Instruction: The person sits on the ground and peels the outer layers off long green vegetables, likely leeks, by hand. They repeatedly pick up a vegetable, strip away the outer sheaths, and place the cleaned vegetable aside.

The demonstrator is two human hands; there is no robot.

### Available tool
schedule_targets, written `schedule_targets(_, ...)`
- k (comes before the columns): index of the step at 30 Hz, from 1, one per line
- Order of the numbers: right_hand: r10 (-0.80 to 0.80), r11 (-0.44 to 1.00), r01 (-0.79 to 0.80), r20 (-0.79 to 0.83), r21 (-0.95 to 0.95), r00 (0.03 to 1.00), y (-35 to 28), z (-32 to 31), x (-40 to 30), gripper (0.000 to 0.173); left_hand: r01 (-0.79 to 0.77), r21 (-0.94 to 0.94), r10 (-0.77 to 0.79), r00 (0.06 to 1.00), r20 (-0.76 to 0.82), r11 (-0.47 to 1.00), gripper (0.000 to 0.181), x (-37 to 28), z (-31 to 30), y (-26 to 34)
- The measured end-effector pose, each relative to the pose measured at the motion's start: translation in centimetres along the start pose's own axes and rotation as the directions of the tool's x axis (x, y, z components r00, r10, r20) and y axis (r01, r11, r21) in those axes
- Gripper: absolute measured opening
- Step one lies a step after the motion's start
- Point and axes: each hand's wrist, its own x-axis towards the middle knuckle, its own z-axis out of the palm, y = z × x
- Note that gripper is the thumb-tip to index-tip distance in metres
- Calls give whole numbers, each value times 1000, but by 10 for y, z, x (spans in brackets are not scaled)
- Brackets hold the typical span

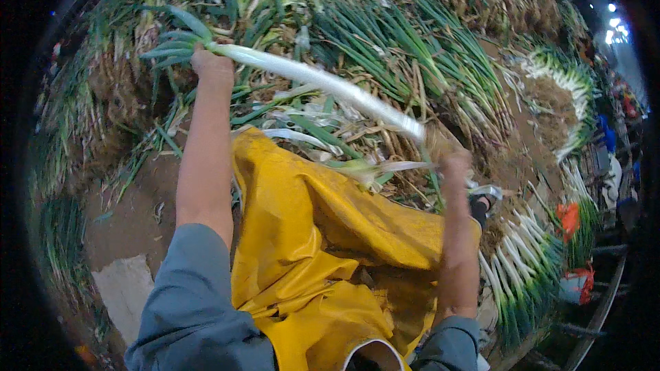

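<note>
A long leek-like onion stalk [319,78] stretches across the upper middle, its white shaft slanting down to the right. My left hand [214,59] grips it just below the green leaves at upper left. Near the brown root end, my right hand [455,162] is blurred, its fingers closed around a pale strip of peeled leaf [402,166] that trails to the left. Whether it also touches the roots I cannot tell. Below lie a yellow waterproof apron [289,201] over my lap and peeled leaf scraps [319,129].
Untrimmed green onions [392,46] are heaped ahead, more [113,77] at the left. White-stemmed onions [515,257] lie fanned out at lower right, others [577,93] in an arc farther back. A flat pale sheet [124,288], a sandalled foot [483,200] and a bucket [572,286] are also there.
</note>
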Motion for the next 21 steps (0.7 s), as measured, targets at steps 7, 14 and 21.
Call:
schedule_targets(7, -111, 749, -60, -214, -660, 971, 86, -73, 46, 40, 133, -215, -61, 949, 308, 967, 47, -12, 10, 11)
schedule_targets(14, 162, 356, -52, 6, -933, 987, 46, -96, 5, 23, 347, -336, -92, 803, 589, 875, 57, -35, 27, 36)
schedule_targets(21, -62, 561, 89, 66, -823, 996, -59, -43, 4, 23, 454, -197, -210, 698, 684, 869, 64, -100, 74, 8)
